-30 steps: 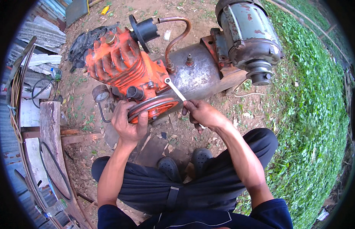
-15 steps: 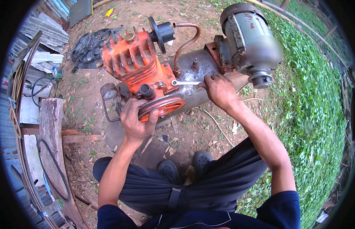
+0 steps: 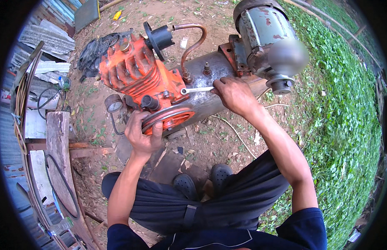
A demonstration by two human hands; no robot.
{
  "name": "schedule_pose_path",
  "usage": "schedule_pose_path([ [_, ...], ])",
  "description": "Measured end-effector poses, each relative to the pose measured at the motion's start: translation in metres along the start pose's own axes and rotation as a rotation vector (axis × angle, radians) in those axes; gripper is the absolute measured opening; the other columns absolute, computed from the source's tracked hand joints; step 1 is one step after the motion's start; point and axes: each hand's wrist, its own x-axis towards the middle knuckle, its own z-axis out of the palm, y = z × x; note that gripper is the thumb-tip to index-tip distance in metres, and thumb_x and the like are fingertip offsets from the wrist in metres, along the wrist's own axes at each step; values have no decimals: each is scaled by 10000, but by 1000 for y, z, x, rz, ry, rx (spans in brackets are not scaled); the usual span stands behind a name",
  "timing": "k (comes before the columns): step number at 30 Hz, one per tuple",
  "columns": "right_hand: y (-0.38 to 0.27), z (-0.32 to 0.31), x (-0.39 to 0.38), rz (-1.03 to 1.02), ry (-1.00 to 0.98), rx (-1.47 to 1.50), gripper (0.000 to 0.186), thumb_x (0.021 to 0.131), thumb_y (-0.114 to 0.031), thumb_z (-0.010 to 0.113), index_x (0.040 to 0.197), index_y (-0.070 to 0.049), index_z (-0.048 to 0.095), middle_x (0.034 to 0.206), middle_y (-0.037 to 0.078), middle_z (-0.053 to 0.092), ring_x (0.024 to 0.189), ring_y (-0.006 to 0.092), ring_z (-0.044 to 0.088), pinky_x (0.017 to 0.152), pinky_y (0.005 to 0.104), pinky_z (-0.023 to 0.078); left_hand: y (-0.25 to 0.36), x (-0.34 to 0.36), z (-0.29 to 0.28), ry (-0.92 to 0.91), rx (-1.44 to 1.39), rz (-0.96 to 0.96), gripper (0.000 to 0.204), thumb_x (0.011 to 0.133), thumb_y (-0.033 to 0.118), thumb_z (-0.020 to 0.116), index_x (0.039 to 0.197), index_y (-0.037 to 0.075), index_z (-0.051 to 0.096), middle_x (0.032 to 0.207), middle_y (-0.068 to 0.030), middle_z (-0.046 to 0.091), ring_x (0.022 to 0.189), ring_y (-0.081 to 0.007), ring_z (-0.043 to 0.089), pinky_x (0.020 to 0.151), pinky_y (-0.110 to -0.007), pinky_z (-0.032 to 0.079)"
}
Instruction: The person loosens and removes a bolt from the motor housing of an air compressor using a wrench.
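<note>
An orange finned compressor pump (image 3: pixel 133 73) sits tilted on a worn grey tank (image 3: pixel 210 102). My left hand (image 3: pixel 142 133) grips the near rim of its pulley wheel (image 3: pixel 172 118), thumb on the front and fingers over the back. In my right hand (image 3: pixel 236 95) is the end of a silver wrench (image 3: pixel 199 89). The wrench's ring end is at a bolt on the lower right side of the pump; whether it is seated around the bolt I cannot tell. A bent copper pipe (image 3: pixel 199 41) rises from the tank behind the wrench.
A grey-green electric motor (image 3: pixel 266 31) is mounted at the tank's right end. A round gauge (image 3: pixel 113 103) stands left of the pump. Black cables or belts (image 3: pixel 93 52) lie on the dirt behind. Wooden planks (image 3: pixel 58 137) and a black belt (image 3: pixel 62 179) are at left, grass (image 3: pixel 339 146) at right.
The pump and tank have shifted to the left and tipped slightly, with both hands moving along. The wrench stays at the bolt, and my left hand stays on the pulley wheel.
</note>
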Motion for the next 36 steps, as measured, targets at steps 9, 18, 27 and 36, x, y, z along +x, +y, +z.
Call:
schedule_pose_path([
  [9,3,-6,3,82,-38,134,303,943,-354,571,911,-65,658,778,187,664,773,390,664,679,504,521,0,2,1,-11,26,28,408,886,385,672,886,-7,561,693,-122,521,591,-275,522,549,-374,418],
  [18,3,-36,-1,106,74,90,356,889,-388,651,789,-46,666,707,172,647,694,370,660,627,482,521,-2,1,0,-13,26,35,433,891,415,668,884,-4,561,689,-117,519,587,-266,519,542,-371,414],
  [27,-38,-17,-12,379,-128,408,306,962,-280,577,863,7,614,735,256,630,725,447,632,656,523,485,-2,1,-1,-30,9,21,450,898,441,659,875,2,561,667,-102,505,568,-251,501,530,-363,402],
  [36,-73,-1,-26,482,-366,692,336,1035,-283,467,974,36,554,630,134,601,519,218,659,554,403,512,-1,2,-2,-35,16,34,429,901,414,650,877,-4,558,671,-105,511,564,-252,496,525,-363,401],
])
